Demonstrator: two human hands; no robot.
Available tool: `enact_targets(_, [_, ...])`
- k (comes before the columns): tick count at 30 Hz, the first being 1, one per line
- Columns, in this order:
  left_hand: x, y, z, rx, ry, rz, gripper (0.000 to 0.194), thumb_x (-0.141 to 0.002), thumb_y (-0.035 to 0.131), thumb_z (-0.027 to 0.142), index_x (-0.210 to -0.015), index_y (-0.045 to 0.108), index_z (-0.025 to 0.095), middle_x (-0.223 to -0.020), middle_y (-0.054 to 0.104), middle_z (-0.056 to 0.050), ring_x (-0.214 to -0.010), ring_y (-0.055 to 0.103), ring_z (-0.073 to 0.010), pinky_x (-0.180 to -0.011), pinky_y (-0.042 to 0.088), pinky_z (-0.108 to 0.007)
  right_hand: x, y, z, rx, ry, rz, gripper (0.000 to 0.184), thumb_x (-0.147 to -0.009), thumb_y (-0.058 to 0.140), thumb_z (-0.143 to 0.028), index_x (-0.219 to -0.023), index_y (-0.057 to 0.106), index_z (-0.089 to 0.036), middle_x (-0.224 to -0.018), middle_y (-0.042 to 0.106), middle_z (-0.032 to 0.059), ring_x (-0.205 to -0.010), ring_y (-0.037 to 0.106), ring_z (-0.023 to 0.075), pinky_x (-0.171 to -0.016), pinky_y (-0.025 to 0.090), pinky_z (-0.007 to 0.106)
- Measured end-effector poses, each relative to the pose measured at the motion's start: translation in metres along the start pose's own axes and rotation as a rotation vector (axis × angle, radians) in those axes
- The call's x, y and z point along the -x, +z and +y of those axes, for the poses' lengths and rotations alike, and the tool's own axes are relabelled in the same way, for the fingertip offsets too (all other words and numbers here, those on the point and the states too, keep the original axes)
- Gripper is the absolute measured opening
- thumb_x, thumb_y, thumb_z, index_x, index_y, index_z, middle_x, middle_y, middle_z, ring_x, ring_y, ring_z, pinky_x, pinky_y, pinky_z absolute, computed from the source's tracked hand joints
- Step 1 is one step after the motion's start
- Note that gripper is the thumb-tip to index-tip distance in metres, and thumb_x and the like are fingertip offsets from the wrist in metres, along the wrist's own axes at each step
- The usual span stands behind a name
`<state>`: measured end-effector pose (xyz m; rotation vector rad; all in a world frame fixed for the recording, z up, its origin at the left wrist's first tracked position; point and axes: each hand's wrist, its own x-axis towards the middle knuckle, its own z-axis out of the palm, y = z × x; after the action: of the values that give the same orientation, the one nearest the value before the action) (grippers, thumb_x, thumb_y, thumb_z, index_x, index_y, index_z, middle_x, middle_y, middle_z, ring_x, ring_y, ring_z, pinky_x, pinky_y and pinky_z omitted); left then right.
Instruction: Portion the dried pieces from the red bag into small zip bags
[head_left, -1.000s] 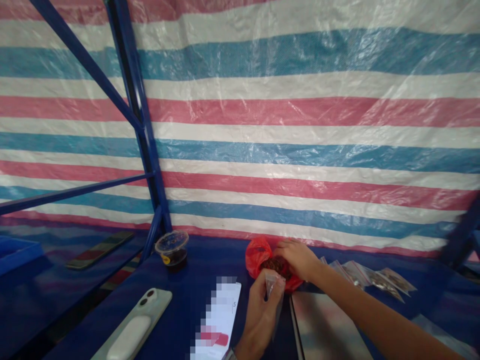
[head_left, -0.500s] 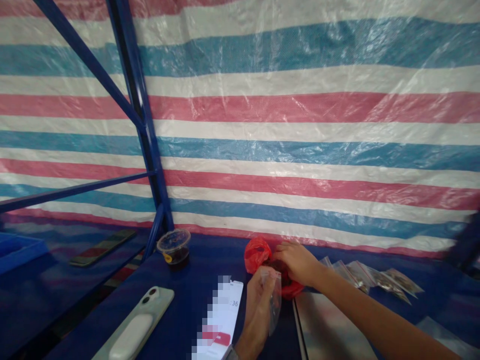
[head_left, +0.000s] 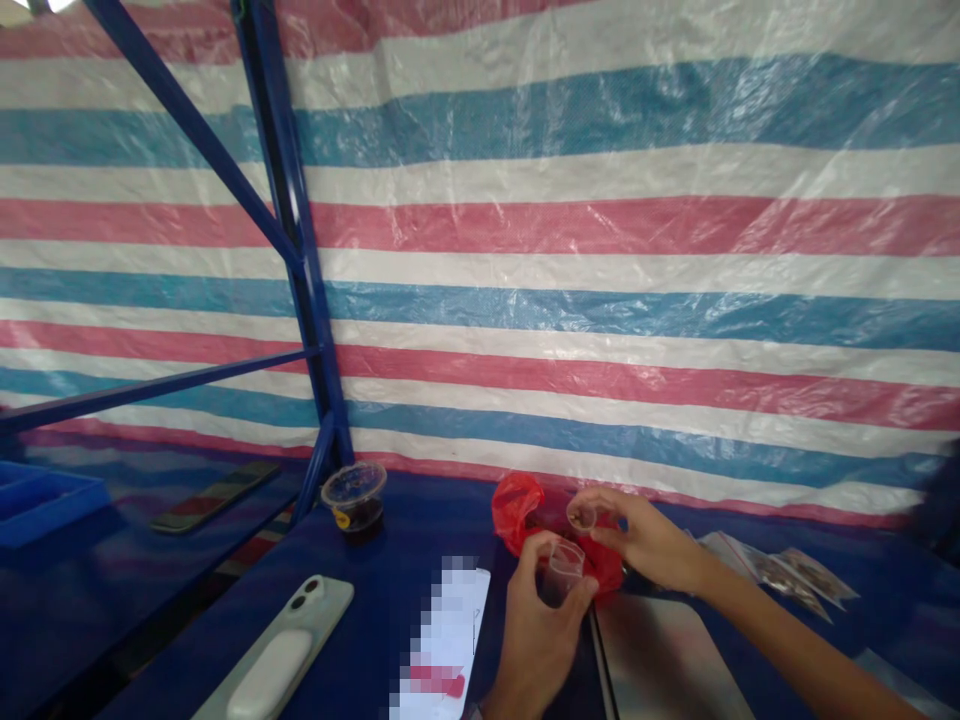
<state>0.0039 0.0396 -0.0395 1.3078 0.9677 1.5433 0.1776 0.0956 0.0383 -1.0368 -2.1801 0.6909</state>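
Observation:
My left hand [head_left: 536, 630] is closed around a small clear plastic bag [head_left: 564, 572], whose mouth gapes between thumb and fingers. Just above and to the right, my right hand [head_left: 645, 540] pinches a small clear round cup [head_left: 582, 514] with some brownish bits in it; its exact shape is hard to make out. Behind both hands lies a crumpled red plastic bag [head_left: 517, 508], opened out, and its contents are mostly hidden by my fingers. The cup is over the red bag, apart from the clear bag.
Filled zip bags [head_left: 795, 575] lie at right, beyond a silver flat case [head_left: 667, 655]. A lit phone [head_left: 442, 640], a pale phone [head_left: 289, 640] with a white case on it and a lidded tub [head_left: 356, 500] stand left. A blue frame post [head_left: 300, 240] rises behind.
My right hand has come up out of the red bag, now with the small cup and bits in it. My left hand has turned and spread the clear bag's mouth.

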Motion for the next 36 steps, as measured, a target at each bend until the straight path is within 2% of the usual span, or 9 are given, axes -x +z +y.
enact_targets(3, [-0.001, 0.000, 0.001, -0.037, -0.015, 0.002, 0.035, -0.080, 0.076, 0.020, -0.113, 0.067, 0.021, -0.108, 0.076, -0.005, -0.104, 0.070, -0.0253, -0.097, 0.050, -0.036, 0.012, -0.004, -0.016, -0.021, -0.026, -0.006, 0.022, -0.090, 0.061, -0.021, -0.111, 0.071, -0.021, -0.112, 0.078, 0.0069, -0.104, 0.073, 0.0239, -0.096, 0.055, 0.036])
enact_targets(7, [-0.001, 0.002, 0.004, -0.048, -0.045, -0.020, 0.034, -0.078, 0.077, 0.020, -0.112, 0.069, 0.021, -0.112, 0.078, -0.006, -0.108, 0.070, -0.0271, -0.099, 0.050, -0.037, 0.021, -0.003, -0.031, 0.350, -0.093, -0.024, 0.036, -0.090, 0.055, -0.008, -0.116, 0.073, -0.025, -0.120, 0.077, 0.0069, -0.113, 0.070, 0.0251, -0.103, 0.051, 0.040])
enact_targets(11, [0.000, 0.003, 0.007, -0.049, -0.051, -0.036, 0.035, -0.078, 0.076, 0.018, -0.113, 0.069, 0.021, -0.113, 0.078, -0.006, -0.109, 0.070, -0.0270, -0.099, 0.051, -0.037, 0.025, 0.001, -0.039, 0.652, -0.196, -0.044, 0.059, -0.078, 0.054, 0.005, -0.125, 0.072, -0.026, -0.125, 0.074, 0.0081, -0.119, 0.067, 0.0286, -0.106, 0.049, 0.048])
enact_targets(16, [0.001, 0.002, 0.008, -0.041, -0.048, -0.036, 0.038, -0.079, 0.075, 0.018, -0.116, 0.067, 0.021, -0.118, 0.077, -0.007, -0.112, 0.069, -0.0267, -0.101, 0.050, -0.037, 0.025, 0.000, -0.040, 0.713, -0.290, -0.016, 0.062, -0.076, 0.055, 0.007, -0.125, 0.072, -0.027, -0.127, 0.073, 0.0080, -0.120, 0.067, 0.0277, -0.105, 0.050, 0.046])
enact_targets(21, [0.003, 0.000, 0.009, -0.079, -0.070, -0.006, 0.034, -0.081, 0.076, 0.027, -0.113, 0.066, 0.020, -0.107, 0.076, -0.007, -0.099, 0.070, -0.0265, -0.092, 0.052, -0.037, 0.001, -0.003, -0.031, 0.723, -0.099, 0.029, 0.051, -0.090, 0.050, 0.001, -0.130, 0.071, -0.024, -0.130, 0.073, 0.0099, -0.119, 0.067, 0.0260, -0.103, 0.050, 0.042])
enact_targets(24, [0.004, -0.001, 0.003, -0.138, -0.045, 0.054, 0.032, -0.081, 0.077, 0.030, -0.110, 0.068, 0.020, -0.107, 0.073, -0.009, -0.099, 0.068, -0.0287, -0.092, 0.051, -0.039, -0.024, 0.007, -0.019, 0.816, 0.034, -0.093, 0.055, -0.081, 0.054, 0.005, -0.126, 0.073, -0.020, -0.131, 0.074, 0.0122, -0.120, 0.068, 0.0296, -0.101, 0.050, 0.041])
enact_targets(27, [0.004, -0.001, -0.004, -0.232, -0.014, 0.153, 0.034, -0.078, 0.081, 0.032, -0.109, 0.071, 0.021, -0.112, 0.070, -0.011, -0.106, 0.064, -0.0325, -0.097, 0.048, -0.044, -0.048, 0.022, -0.006, 0.835, 0.043, -0.159, 0.049, -0.076, 0.063, 0.004, -0.120, 0.076, -0.015, -0.130, 0.075, 0.0172, -0.120, 0.069, 0.0341, -0.102, 0.049, 0.042])
enact_targets(29, [0.003, -0.003, -0.008, -0.291, -0.020, 0.194, 0.033, -0.076, 0.083, 0.032, -0.106, 0.074, 0.022, -0.111, 0.069, -0.011, -0.107, 0.062, -0.0342, -0.099, 0.047, -0.046, -0.057, 0.031, 0.002, 0.829, 0.034, -0.177, 0.043, -0.083, 0.061, 0.001, -0.120, 0.076, -0.013, -0.131, 0.075, 0.0198, -0.122, 0.069, 0.0346, -0.104, 0.047, 0.043])
enact_targets(36, [0.000, -0.004, -0.006, -0.202, -0.074, 0.071, 0.025, -0.079, 0.080, 0.031, -0.101, 0.073, 0.021, -0.103, 0.072, -0.008, -0.097, 0.066, -0.0279, -0.090, 0.050, -0.037, -0.060, 0.041, 0.018, 0.755, 0.014, -0.163, 0.044, -0.088, 0.058, -0.002, -0.127, 0.074, -0.015, -0.137, 0.073, 0.0179, -0.126, 0.067, 0.0300, -0.108, 0.044, 0.038])
